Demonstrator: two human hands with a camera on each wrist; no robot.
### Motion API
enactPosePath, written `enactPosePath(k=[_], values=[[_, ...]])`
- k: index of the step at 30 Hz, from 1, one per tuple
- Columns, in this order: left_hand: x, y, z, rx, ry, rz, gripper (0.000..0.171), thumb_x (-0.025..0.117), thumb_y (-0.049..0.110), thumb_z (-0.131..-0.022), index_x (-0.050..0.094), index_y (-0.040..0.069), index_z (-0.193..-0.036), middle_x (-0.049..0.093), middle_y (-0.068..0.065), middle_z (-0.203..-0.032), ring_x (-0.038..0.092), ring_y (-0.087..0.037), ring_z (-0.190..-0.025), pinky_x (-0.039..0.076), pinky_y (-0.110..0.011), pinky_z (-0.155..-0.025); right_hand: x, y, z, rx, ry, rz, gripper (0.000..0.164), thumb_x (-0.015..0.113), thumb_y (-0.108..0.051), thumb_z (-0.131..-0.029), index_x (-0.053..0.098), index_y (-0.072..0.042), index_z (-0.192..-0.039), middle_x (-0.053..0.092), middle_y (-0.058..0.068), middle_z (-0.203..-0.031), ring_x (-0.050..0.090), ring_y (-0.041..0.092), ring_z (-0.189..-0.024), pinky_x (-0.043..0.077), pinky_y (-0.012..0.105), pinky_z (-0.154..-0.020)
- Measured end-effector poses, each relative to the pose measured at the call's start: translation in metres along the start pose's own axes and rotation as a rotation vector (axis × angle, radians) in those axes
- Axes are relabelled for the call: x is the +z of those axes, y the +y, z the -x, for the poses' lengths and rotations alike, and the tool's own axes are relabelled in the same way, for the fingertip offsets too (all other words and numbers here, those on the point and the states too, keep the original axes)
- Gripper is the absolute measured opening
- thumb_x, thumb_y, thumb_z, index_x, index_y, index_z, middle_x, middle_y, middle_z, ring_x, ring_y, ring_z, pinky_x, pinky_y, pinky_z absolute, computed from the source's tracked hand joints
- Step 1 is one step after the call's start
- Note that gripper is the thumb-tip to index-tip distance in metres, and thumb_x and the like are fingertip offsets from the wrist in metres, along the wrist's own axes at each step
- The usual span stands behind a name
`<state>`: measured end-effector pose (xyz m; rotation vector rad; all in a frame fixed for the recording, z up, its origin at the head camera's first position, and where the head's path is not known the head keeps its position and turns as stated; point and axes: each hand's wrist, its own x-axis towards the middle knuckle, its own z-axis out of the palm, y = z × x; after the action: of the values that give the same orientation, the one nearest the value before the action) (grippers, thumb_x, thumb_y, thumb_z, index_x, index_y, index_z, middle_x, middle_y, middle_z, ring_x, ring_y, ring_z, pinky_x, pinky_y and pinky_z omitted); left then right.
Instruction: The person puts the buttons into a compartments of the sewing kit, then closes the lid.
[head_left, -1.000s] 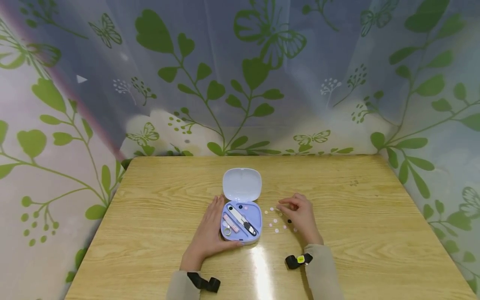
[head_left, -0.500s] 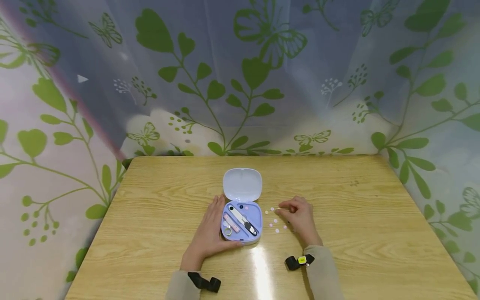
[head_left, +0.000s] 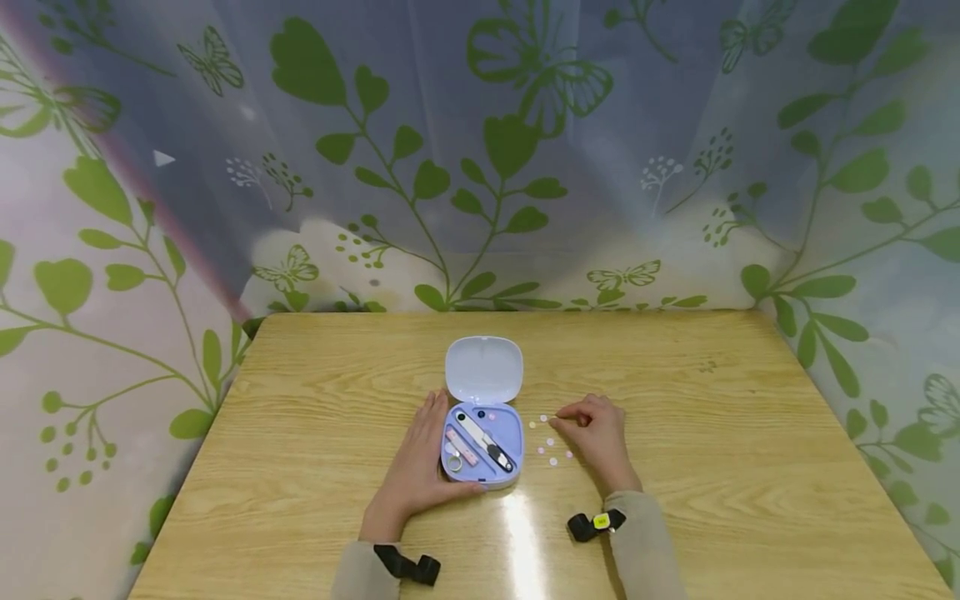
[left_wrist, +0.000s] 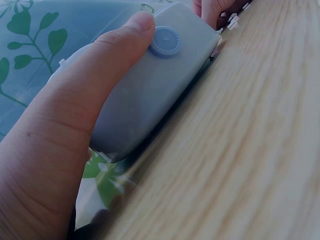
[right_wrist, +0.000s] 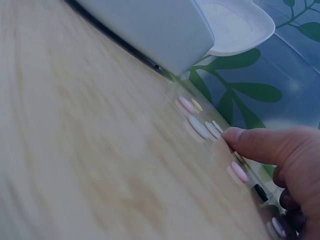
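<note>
A lilac sewing kit box (head_left: 482, 479) stands on the table with its lid up. Inside lie a white-and-black tool (head_left: 483, 437), a pink-wrapped strip (head_left: 462, 447), a ring-shaped piece (head_left: 454, 461) and a few buttons (head_left: 491, 416). My left hand (head_left: 420, 462) rests against the box, straight fingers along its left side. Its thumb lies across the front, beside a round blue catch (left_wrist: 165, 42). To the right of the box, my right hand (head_left: 600, 437) pinches a small pale button (head_left: 555, 417) between thumb and forefinger, low over the table; the fingertips mostly hide it.
Several small buttons (head_left: 553, 461) are scattered between the box and my right hand. A black button (right_wrist: 260, 193) and a pink button (right_wrist: 239, 171) lie under that hand. The raised lid (head_left: 484, 369) leans back. Behind the wooden table (head_left: 337, 358) hangs a leaf-patterned curtain (head_left: 420, 125).
My right thumb and forefinger have come together at the pale button, and the hand has lowered over the nearby buttons. My left hand and the box have stayed in place.
</note>
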<state>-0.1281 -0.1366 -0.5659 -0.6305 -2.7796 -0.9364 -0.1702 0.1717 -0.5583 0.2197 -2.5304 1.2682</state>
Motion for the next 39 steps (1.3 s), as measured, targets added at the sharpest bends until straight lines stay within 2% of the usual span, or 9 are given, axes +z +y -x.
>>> enactPosePath(k=[7,18,25,33,39], values=[[0.000,0.000,0.000,0.001,-0.001,-0.003,0.140,0.068,0.085,-0.062,0.008,0.006,-0.160,0.011,-0.011,-0.166,0.003,-0.023,-0.153,0.009,-0.041,-0.124,0.000,-0.002,0.001,-0.047,0.019,0.036,0.013,0.090,-0.015,-0.071,0.077,-0.013,-0.073,0.044,-0.010,-0.060,0.036,0.012,-0.064,0.024,0.035,-0.070],[-0.001,0.003,0.000,-0.006,-0.004,-0.005,0.140,0.068,0.085,-0.062,0.007,0.006,-0.160,0.011,-0.011,-0.166,0.003,-0.023,-0.153,0.009,-0.042,-0.124,-0.002,-0.001,0.001,-0.012,-0.010,-0.003,0.011,0.088,-0.018,-0.075,0.077,-0.015,-0.076,0.045,-0.008,-0.062,0.037,0.016,-0.065,0.022,0.036,-0.073],[-0.001,0.003,0.001,-0.009,-0.009,-0.002,0.140,0.069,0.085,-0.061,0.007,0.006,-0.160,0.011,-0.011,-0.166,0.003,-0.023,-0.153,0.009,-0.041,-0.124,-0.003,-0.001,0.001,-0.011,-0.001,-0.023,0.011,0.089,-0.017,-0.073,0.078,-0.015,-0.076,0.043,-0.007,-0.061,0.037,0.015,-0.065,0.023,0.034,-0.073],[-0.001,0.002,0.000,-0.006,-0.008,-0.007,0.140,0.068,0.085,-0.062,0.007,0.006,-0.160,0.010,-0.010,-0.166,0.003,-0.023,-0.153,0.008,-0.039,-0.124,-0.003,-0.013,-0.004,-0.077,0.039,-0.033,0.013,0.090,-0.012,-0.071,0.077,-0.013,-0.073,0.041,-0.009,-0.060,0.037,0.013,-0.064,0.023,0.034,-0.070],[-0.002,0.003,0.000,-0.011,-0.012,0.007,0.140,0.069,0.084,-0.062,0.007,0.006,-0.160,0.010,-0.011,-0.166,0.003,-0.024,-0.153,0.009,-0.042,-0.124,-0.002,-0.023,-0.008,-0.093,0.044,-0.047,0.013,0.091,-0.012,-0.070,0.078,-0.014,-0.074,0.041,-0.009,-0.059,0.036,0.013,-0.064,0.024,0.033,-0.070]])
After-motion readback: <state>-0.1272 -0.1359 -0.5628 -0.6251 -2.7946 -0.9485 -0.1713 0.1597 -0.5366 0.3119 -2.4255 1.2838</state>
